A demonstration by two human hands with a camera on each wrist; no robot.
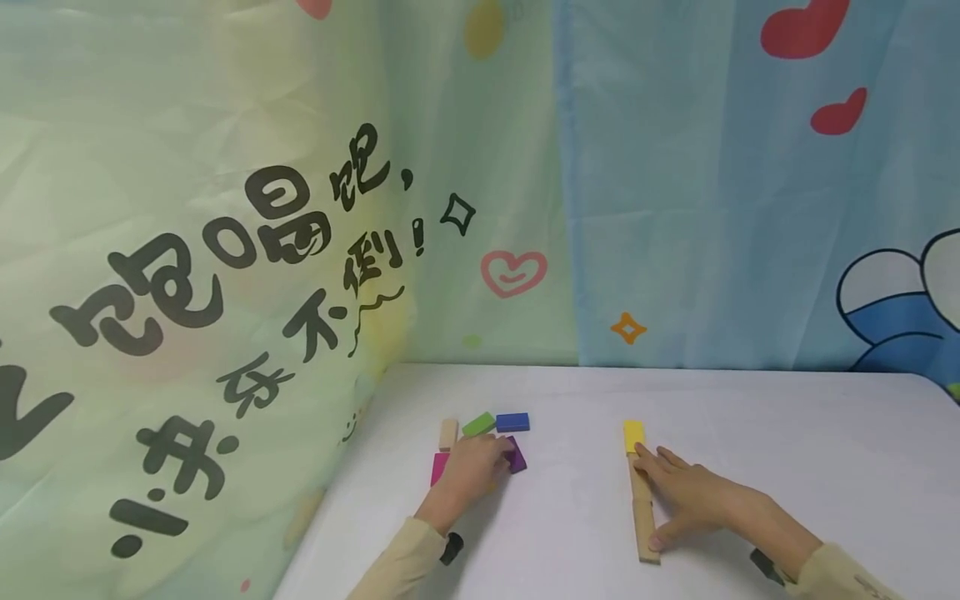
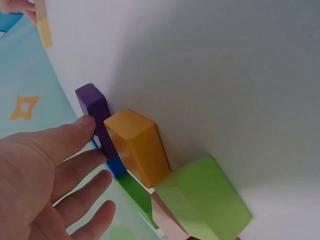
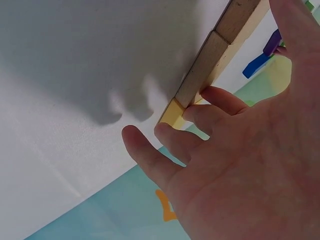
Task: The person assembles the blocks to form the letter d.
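My left hand (image 1: 468,471) reaches down over a loose group of blocks. Its thumb and a finger pinch the edge of a purple block (image 2: 97,117), which lies tilted on the table. Close beside it are an orange block (image 2: 137,147) and a light green block (image 2: 205,200). My right hand (image 1: 693,496) lies spread along a straight row. A yellow block (image 1: 633,435) forms the far end of the row, and plain wooden blocks (image 1: 643,521) continue toward me. The thumb touches the near wooden block, while the forefinger's tip is by the yellow one.
Behind the left hand lie a blue block (image 1: 513,422), a green block (image 1: 478,424) and a plain block (image 1: 447,434). A pink block (image 1: 438,467) is partly hidden by that hand. The white table (image 1: 570,467) ends at a printed cloth backdrop (image 1: 480,208).
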